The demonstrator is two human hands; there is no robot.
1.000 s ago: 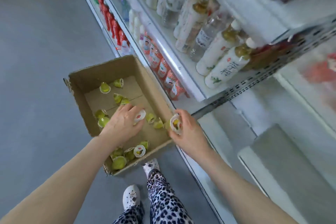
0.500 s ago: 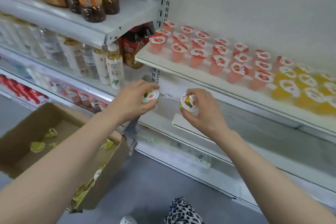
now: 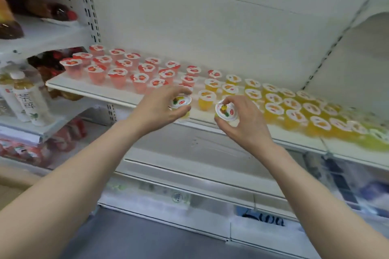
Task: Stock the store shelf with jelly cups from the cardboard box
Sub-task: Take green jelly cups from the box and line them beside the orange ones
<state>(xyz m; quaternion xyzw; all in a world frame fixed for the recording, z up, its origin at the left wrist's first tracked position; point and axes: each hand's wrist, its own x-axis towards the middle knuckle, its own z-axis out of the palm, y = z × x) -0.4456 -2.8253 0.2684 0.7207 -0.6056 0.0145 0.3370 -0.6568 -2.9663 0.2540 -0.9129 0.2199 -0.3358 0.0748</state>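
little here reads cleanly. the white bottle point(image 3: 31, 102) at the far left carries two large dark chinese characters, one above the other, too blurred to make out. the lid of the jelly cup point(image 3: 181, 101) held in the left hand point(image 3: 155, 109) and the lid of the second jelly cup point(image 3: 227, 110) held in the right hand point(image 3: 248, 122) each bear a small red oval logo, its lettering too small to read. the orange cups point(image 3: 273, 109) show the same mark. dark scrawled print on a package point(image 3: 263, 219) low at right is illegible.

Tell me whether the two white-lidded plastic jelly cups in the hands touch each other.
Apart. Head view: bare shelf shows between the left jelly cup and the right jelly cup.
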